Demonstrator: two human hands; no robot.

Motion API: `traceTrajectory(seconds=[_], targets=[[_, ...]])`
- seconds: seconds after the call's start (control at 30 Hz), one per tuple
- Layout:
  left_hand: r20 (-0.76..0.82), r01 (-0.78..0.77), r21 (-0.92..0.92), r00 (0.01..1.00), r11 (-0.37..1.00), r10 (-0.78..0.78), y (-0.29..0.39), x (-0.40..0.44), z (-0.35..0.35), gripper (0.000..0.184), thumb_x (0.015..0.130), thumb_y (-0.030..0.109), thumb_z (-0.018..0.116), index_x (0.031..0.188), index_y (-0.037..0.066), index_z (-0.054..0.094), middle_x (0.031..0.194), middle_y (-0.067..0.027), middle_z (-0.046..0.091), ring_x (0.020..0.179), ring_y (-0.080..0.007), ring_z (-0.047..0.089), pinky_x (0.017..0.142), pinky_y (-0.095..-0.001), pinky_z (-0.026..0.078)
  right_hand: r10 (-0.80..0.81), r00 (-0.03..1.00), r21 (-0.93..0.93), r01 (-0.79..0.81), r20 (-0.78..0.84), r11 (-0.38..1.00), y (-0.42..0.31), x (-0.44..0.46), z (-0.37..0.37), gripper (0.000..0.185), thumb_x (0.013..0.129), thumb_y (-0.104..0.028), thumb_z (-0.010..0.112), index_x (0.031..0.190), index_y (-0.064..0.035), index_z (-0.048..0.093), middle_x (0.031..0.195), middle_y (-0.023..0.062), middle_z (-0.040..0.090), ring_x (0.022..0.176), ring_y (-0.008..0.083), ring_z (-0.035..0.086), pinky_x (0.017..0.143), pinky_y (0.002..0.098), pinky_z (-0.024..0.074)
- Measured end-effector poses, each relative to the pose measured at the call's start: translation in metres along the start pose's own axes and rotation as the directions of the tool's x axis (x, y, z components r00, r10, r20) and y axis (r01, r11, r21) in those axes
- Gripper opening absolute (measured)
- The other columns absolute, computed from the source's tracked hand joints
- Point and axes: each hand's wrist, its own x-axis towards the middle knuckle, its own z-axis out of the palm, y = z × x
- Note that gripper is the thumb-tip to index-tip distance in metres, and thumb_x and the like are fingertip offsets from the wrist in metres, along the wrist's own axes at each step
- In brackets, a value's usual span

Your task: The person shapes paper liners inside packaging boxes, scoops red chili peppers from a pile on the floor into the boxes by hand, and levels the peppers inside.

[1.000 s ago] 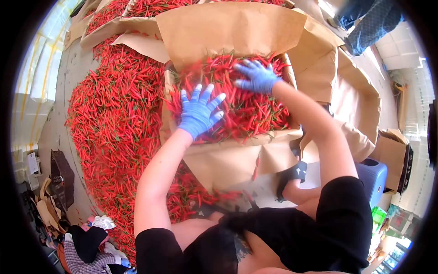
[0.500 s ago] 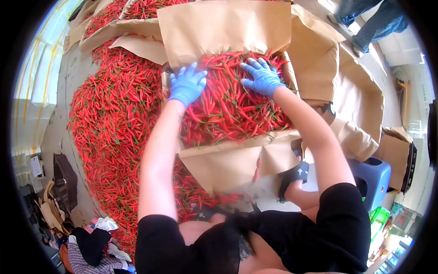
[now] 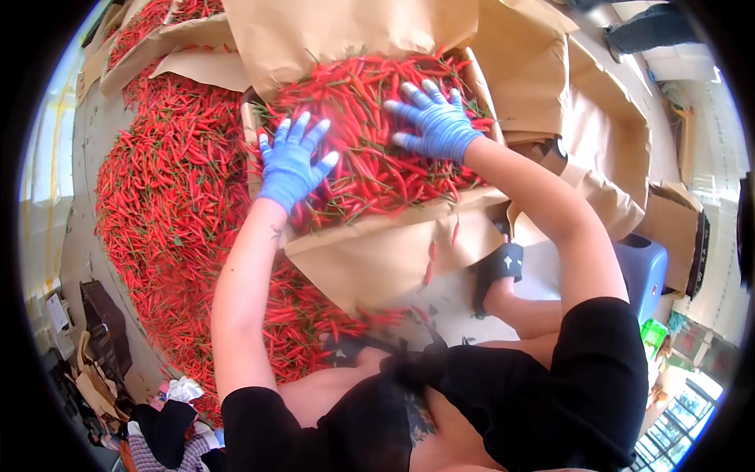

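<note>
A box lined with brown paper [image 3: 354, 35] is heaped with red chili peppers [image 3: 358, 169], some with green stems. Both my hands wear blue gloves with pale fingertips. My left hand [image 3: 295, 161] lies over the left side of the heap, fingers spread. Across from it, my right hand [image 3: 436, 122] rests on the upper right of the same peppers, fingers also apart. Neither hand grips a pepper. A paper flap [image 3: 393, 259] hangs over the near side of the box, with a few loose peppers against it.
A large pile of chili peppers [image 3: 173, 204] covers the floor at left. More paper lining [image 3: 598, 118] stands open at right. A blue plastic stool [image 3: 641, 271] and a cardboard box [image 3: 672, 236] are beyond my leg. Another person's leg [image 3: 653, 31] shows at upper right.
My left hand has moved left and slightly down with its fingers spread wider; my right hand has shifted a little left. The whole view has shifted, and the other person's legs have moved.
</note>
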Motion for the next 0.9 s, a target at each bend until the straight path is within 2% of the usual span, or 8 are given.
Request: traceTrajectory(seconds=[0.23, 0.5, 0.57, 0.6, 0.63, 0.67, 0.8, 0.9], targets=[[-0.158, -0.319, 0.01, 0.935, 0.948, 0.317, -0.02, -0.071, 0.031, 0.061, 0.071, 0.037, 0.062, 0.127, 0.02, 0.046, 0.143, -0.0088, 0.029, 0.133, -0.0361, 0.02, 0.109, -0.0543, 0.009, -0.137, 0.962, -0.107, 0.114, -0.237, 0.988, 0.058, -0.074, 0.042, 0.055, 0.085, -0.041, 0.048, 0.136, -0.0233, 0.037, 0.139, 0.0121, 0.035, 0.126, 0.0344, 0.033, 0.105, 0.0476, 0.024], [-0.046, -0.09, 0.048, 0.995, 0.995, 0.093, 0.016, -0.085, -0.023, 0.058, 0.076, 0.03, 0.062, 0.13, 0.021, 0.045, 0.141, -0.0095, 0.031, 0.127, -0.0366, 0.031, 0.101, -0.0542, 0.025, -0.035, 0.966, 0.124, 0.068, -0.257, 0.99, 0.026, -0.087, -0.014, 0.035, 0.086, -0.036, 0.05, 0.117, -0.0202, 0.056, 0.126, 0.0102, 0.049, 0.118, 0.0352, 0.042, 0.097, 0.0463, 0.0346], [-0.199, -0.233, -0.338, 0.965, 0.912, 0.173, 0.038, -0.117, -0.009, 0.03, 0.075, 0.016, 0.059, 0.103, 0.007, 0.056, 0.11, -0.0104, 0.054, 0.1, -0.0265, 0.053, 0.083, -0.0376, 0.044, -0.213, 0.965, 0.292, 0.249, -0.152, 0.923, 0.016, -0.114, -0.04, 0.032, 0.082, -0.023, 0.058, 0.112, -0.0128, 0.06, 0.115, 0.0114, 0.056, 0.098, 0.0342, 0.056, 0.084, 0.0416, 0.0446], [0.293, -0.325, -0.176, 0.884, 0.929, 0.365, 0.073, -0.107, -0.049, 0.017, 0.071, 0.011, 0.058, 0.088, 0.01, 0.058, 0.089, -0.0071, 0.058, 0.087, -0.0232, 0.057, 0.073, -0.0363, 0.046, -0.287, 0.958, 0.334, 0.272, -0.002, 0.903, 0.013, -0.133, -0.033, 0.031, 0.08, -0.022, 0.059, 0.109, -0.0113, 0.06, 0.111, 0.0117, 0.058, 0.091, 0.032, 0.058, 0.078, 0.0419, 0.0466], [-0.253, -0.526, -0.44, 0.85, 0.728, 0.461, 0.09, -0.131, -0.008, 0.013, 0.069, 0.011, 0.057, 0.081, 0.012, 0.059, 0.08, -0.005, 0.06, 0.078, -0.0247, 0.058, 0.069, -0.0372, 0.047, -0.361, 0.921, 0.376, 0.287, 0.143, 0.881, 0.011, -0.152, -0.018, 0.029, 0.078, -0.021, 0.06, 0.105, -0.0098, 0.061, 0.107, 0.0119, 0.059, 0.084, 0.0299, 0.06, 0.073, 0.0422, 0.0485], [-0.114, -0.529, -0.545, 0.815, 0.65, 0.568, 0.109, -0.148, 0.02, 0.019, 0.073, 0.014, 0.056, 0.091, 0.01, 0.06, 0.09, -0.0078, 0.06, 0.083, -0.025, 0.058, 0.073, -0.0381, 0.047, -0.282, 0.918, 0.331, 0.184, 0.277, 0.926, 0.003, -0.167, -0.006, 0.031, 0.078, -0.02, 0.059, 0.108, -0.0103, 0.06, 0.104, 0.0115, 0.06, 0.082, 0.0293, 0.06, 0.07, 0.0426, 0.0491], [0.334, -0.05, -0.583, 0.895, 0.811, 0.295, 0.192, -0.164, 0.107, 0.054, 0.082, 0.025, 0.056, 0.13, 0.004, 0.04, 0.125, -0.0178, 0.046, 0.101, -0.0336, 0.056, 0.088, -0.0431, 0.044, 0.005, 0.889, 0.066, -0.04, 0.457, 0.997, 0.019, -0.198, 0.084, 0.028, 0.084, -0.02, 0.049, 0.11, -0.0098, 0.055, 0.094, 0.0135, 0.059, 0.077, 0.0315, 0.062, 0.062, 0.042, 0.0507], [0.328, 0.163, -0.527, 0.944, 0.834, 0.022, 0.238, -0.149, 0.146, 0.06, 0.084, 0.029, 0.054, 0.136, 0.009, 0.033, 0.131, -0.0195, 0.041, 0.105, -0.0374, 0.053, 0.09, -0.0452, 0.043, 0.006, 0.894, -0.058, 0.022, 0.448, 0.998, 0.035, -0.207, 0.14, 0.023, 0.088, -0.02, 0.046, 0.107, -0.0093, 0.053, 0.093, 0.0144, 0.059, 0.071, 0.0316, 0.062, 0.059, 0.0424, 0.0509]])
